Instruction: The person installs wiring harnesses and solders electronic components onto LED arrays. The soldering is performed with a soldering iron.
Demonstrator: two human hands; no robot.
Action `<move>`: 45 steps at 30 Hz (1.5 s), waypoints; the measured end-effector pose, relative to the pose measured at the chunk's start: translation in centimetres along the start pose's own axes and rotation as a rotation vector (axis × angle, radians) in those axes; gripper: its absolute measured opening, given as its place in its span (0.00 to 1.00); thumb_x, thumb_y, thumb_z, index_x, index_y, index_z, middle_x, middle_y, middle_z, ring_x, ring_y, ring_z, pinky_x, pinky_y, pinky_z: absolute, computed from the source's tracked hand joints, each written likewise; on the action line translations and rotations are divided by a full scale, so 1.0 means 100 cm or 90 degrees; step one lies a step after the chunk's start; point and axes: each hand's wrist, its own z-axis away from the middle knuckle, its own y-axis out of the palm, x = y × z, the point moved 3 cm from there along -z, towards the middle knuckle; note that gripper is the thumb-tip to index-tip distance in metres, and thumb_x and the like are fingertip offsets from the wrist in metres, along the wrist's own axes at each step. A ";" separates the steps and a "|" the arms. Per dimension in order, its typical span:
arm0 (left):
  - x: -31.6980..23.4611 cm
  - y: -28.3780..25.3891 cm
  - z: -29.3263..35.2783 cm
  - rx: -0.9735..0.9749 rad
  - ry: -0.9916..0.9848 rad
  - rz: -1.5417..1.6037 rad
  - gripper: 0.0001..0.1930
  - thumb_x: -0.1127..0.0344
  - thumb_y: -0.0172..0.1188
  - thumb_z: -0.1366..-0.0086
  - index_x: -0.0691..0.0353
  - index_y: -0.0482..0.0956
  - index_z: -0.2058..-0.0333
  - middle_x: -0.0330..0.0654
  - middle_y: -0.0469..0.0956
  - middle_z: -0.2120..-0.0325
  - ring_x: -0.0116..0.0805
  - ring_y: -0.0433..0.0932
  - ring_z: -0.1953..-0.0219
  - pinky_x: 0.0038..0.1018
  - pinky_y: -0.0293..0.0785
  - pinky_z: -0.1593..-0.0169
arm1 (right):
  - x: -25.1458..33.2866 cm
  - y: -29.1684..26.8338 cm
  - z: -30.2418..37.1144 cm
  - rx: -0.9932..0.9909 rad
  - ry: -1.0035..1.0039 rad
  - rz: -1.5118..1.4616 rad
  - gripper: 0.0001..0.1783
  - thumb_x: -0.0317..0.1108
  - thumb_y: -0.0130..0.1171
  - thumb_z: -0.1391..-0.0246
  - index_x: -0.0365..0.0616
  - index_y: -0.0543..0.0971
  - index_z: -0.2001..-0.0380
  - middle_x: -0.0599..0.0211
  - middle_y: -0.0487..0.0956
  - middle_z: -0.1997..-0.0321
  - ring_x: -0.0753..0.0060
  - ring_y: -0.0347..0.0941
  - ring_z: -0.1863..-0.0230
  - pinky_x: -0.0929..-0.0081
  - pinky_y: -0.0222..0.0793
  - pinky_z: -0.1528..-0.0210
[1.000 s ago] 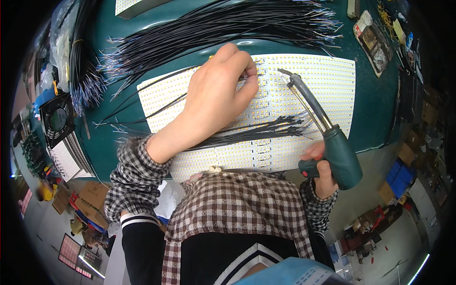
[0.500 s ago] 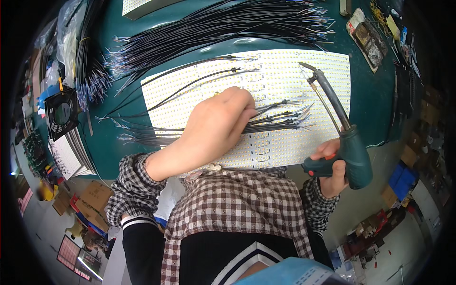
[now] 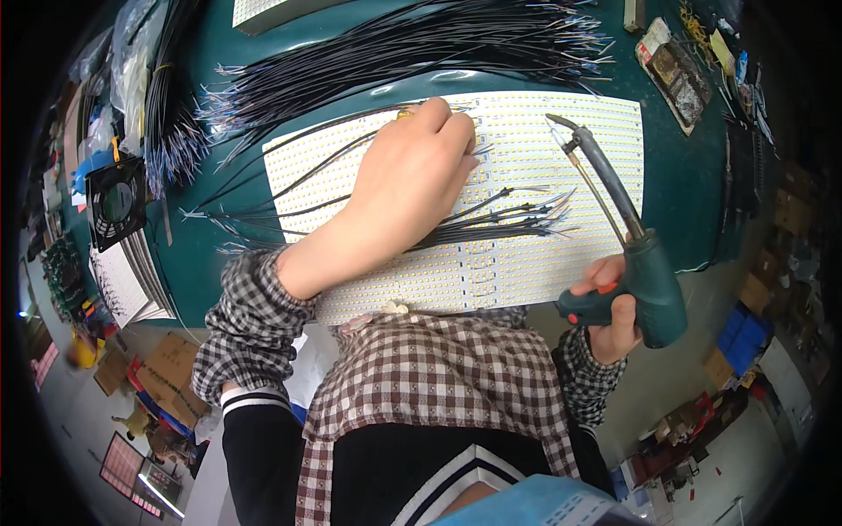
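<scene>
My left hand (image 3: 417, 167) is over the white LED board (image 3: 561, 254), fingers bent and pinched together on a thin black cable (image 3: 338, 159). Bare wire ends poke out past the fingertips, but the grip itself is partly hidden under the hand. Another black cable (image 3: 326, 118) runs above it to the board's upper middle. Below the hand, several loose black cables (image 3: 500, 230) with stripped ends lie across the board. My right hand (image 3: 614, 329) is closed round the handle of a green soldering gun (image 3: 660, 289), its dark tip raised at the board's right part.
A thick bundle of black cables (image 3: 412, 53) lies behind the board, another (image 3: 167, 114) at the left. A small black fan (image 3: 116, 203) stands beside stacked white boards (image 3: 132, 280). At the back right lies a worn, dirty tray (image 3: 675, 74) on the green tabletop (image 3: 684, 184).
My left hand has moved up and slightly right, from the loose cables to the board's upper middle, taking a cable along. The right hand and soldering gun have barely moved.
</scene>
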 end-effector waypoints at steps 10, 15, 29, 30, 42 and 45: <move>0.002 -0.001 0.004 0.024 -0.086 0.059 0.05 0.71 0.57 0.45 0.65 0.71 0.71 0.49 0.74 0.73 0.50 0.75 0.72 0.38 0.71 0.69 | -0.002 -0.008 0.003 -0.015 0.014 -0.004 0.23 0.45 0.58 0.48 0.30 0.72 0.64 0.57 0.73 0.71 0.66 0.74 0.71 0.64 0.69 0.59; 0.008 0.000 0.004 0.015 -0.123 0.080 0.04 0.73 0.57 0.46 0.64 0.71 0.72 0.48 0.73 0.73 0.49 0.75 0.73 0.38 0.71 0.70 | -0.003 -0.003 0.000 0.030 0.019 0.035 0.24 0.47 0.58 0.48 0.32 0.72 0.64 0.57 0.74 0.68 0.66 0.73 0.69 0.63 0.68 0.58; 0.012 0.006 0.002 -0.016 -0.117 0.183 0.05 0.73 0.60 0.50 0.63 0.72 0.74 0.44 0.71 0.74 0.43 0.75 0.74 0.34 0.71 0.70 | -0.001 -0.004 0.010 0.078 0.067 0.075 0.28 0.45 0.52 0.43 0.24 0.67 0.55 0.49 0.72 0.62 0.60 0.73 0.66 0.73 0.74 0.67; 0.012 0.006 0.002 -0.016 -0.117 0.184 0.05 0.73 0.60 0.50 0.63 0.72 0.74 0.44 0.71 0.74 0.43 0.75 0.74 0.34 0.71 0.70 | -0.001 -0.004 0.010 0.086 0.074 0.079 0.28 0.45 0.52 0.44 0.25 0.67 0.55 0.49 0.72 0.62 0.61 0.73 0.67 0.76 0.75 0.69; 0.005 0.007 -0.001 0.013 -0.124 0.201 0.04 0.73 0.58 0.48 0.63 0.72 0.74 0.46 0.72 0.74 0.46 0.75 0.73 0.35 0.71 0.69 | 0.001 -0.006 0.019 0.106 0.175 0.144 0.21 0.45 0.55 0.45 0.34 0.71 0.64 0.54 0.73 0.64 0.69 0.72 0.69 0.73 0.68 0.65; 0.005 0.008 0.000 0.018 -0.127 0.204 0.04 0.73 0.58 0.48 0.63 0.72 0.74 0.46 0.72 0.74 0.46 0.75 0.73 0.36 0.71 0.69 | -0.001 -0.007 0.020 0.126 0.181 0.162 0.20 0.45 0.55 0.45 0.35 0.71 0.67 0.57 0.74 0.68 0.70 0.71 0.69 0.74 0.67 0.66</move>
